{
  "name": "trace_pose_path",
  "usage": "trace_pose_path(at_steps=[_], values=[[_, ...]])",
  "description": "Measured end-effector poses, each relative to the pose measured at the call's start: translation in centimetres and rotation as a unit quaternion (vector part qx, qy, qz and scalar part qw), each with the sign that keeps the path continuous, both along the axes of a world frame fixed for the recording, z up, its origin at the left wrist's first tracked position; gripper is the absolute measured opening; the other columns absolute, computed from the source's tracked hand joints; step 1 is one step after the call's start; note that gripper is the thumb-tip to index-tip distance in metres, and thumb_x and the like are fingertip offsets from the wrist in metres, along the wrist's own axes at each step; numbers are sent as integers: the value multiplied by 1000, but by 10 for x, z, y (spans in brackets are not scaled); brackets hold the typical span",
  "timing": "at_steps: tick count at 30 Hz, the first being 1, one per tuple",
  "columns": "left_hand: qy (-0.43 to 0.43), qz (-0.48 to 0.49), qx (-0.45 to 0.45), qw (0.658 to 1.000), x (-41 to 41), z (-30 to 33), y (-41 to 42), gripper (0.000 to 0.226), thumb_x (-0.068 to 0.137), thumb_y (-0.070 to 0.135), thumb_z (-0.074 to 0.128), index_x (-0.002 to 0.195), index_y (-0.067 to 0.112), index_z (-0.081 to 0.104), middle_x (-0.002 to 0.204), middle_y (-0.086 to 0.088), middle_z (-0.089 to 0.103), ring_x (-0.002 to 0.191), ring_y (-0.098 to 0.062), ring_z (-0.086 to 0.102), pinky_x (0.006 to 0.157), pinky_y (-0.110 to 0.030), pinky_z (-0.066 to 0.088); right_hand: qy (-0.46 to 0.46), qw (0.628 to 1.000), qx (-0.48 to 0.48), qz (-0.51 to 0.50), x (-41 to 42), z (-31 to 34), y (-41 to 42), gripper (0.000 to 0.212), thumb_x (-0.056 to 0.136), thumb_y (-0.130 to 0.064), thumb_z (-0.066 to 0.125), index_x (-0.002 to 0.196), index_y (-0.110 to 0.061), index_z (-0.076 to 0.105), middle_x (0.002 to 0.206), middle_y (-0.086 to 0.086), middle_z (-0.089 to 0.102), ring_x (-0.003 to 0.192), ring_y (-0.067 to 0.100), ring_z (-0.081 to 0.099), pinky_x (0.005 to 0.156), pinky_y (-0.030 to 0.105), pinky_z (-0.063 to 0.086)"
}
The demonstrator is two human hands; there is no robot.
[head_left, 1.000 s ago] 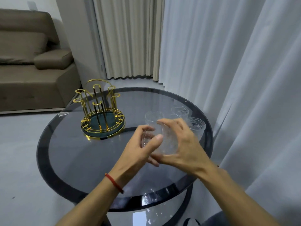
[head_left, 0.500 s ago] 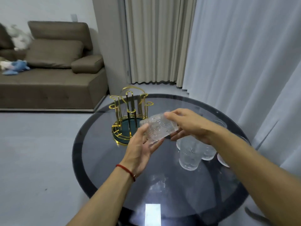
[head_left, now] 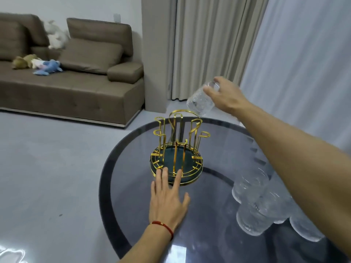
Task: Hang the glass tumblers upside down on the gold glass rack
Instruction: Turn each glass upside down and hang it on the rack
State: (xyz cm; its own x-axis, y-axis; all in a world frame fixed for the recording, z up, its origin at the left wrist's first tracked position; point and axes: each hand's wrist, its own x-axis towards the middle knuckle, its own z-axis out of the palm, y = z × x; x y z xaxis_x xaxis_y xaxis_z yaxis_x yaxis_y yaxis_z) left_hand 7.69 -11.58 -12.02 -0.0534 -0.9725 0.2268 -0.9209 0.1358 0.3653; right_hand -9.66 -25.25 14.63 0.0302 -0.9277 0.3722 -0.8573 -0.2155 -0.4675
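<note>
A person's right hand [head_left: 227,96] holds a textured glass tumbler [head_left: 200,100] in the air above and just behind the gold glass rack [head_left: 177,149], the grip clamped by curled fingers around the tumbler's base, so that the glass tilts mouth-down toward the rack's looped prongs without touching them. The left hand [head_left: 168,198], a red cord bracelet [head_left: 164,225] at its wrist, lies flat on the round dark glass bench [head_left: 133,149] with its fingers straight and spread, grip apart, the fingertips [head_left: 164,172] reaching the near rim of the rack's dark green base. No tumbler hangs on the rack. More tumblers [head_left: 252,221] stand clustered on the bench under the right forearm, well apart from the rack. Beyond the bench, a brown sofa [head_left: 76,92] carries soft toys [head_left: 47,67], and pale curtains [head_left: 294,63] hang at right.
</note>
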Motion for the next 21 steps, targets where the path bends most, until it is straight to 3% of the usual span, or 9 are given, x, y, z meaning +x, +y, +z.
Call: trace_pose_path(at_steps=[4,8,14,17,19,21], values=[[-6,10,-11,1000,-4,-2,-1,70,98,52,32,158,34,3,168,-12,-4,152,-28,-19,125,-48,8,82,995,26,50,33,11,-31,74,100,-54,53,157,-10,38,161,12,44,145,33,44,117,47,36],[6,8,-21,1000,-6,-3,0,70,98,49,33,158,32,1,168,-14,-5,152,-28,-21,126,-45,7,116,987,95,61,51,4,-52,80,91,-55,67,150,-6,48,151,14,54,134,35,54,110,44,45],[10,5,-23,1000,-7,-4,0,69,100,48,32,158,32,0,168,-14,-6,151,-29,-22,125,-47,9,81,975,172,111,58,-19,-74,71,86,-43,80,144,-10,57,140,12,62,112,27,64,80,30,58],[5,8,-24,1000,-8,-5,1,68,100,49,31,159,31,0,168,-15,-6,151,-30,-22,125,-47,7,46,967,218,120,57,-20,-79,65,81,-39,85,138,-16,62,117,4,67,95,20,68,60,26,60],[-1,9,-23,1000,-9,-5,1,69,101,50,30,159,32,-1,168,-15,-8,151,-31,-22,125,-47,7,30,957,261,123,59,-19,-79,73,69,-35,91,134,-18,64,110,3,69,94,23,70,56,26,61],[-3,8,-25,1000,-9,-6,1,69,100,50,30,159,32,-1,168,-15,-7,151,-32,-21,125,-47,8,34,947,294,127,61,-19,-82,83,56,-34,93,132,-20,65,117,7,69,98,27,70,59,28,61]])
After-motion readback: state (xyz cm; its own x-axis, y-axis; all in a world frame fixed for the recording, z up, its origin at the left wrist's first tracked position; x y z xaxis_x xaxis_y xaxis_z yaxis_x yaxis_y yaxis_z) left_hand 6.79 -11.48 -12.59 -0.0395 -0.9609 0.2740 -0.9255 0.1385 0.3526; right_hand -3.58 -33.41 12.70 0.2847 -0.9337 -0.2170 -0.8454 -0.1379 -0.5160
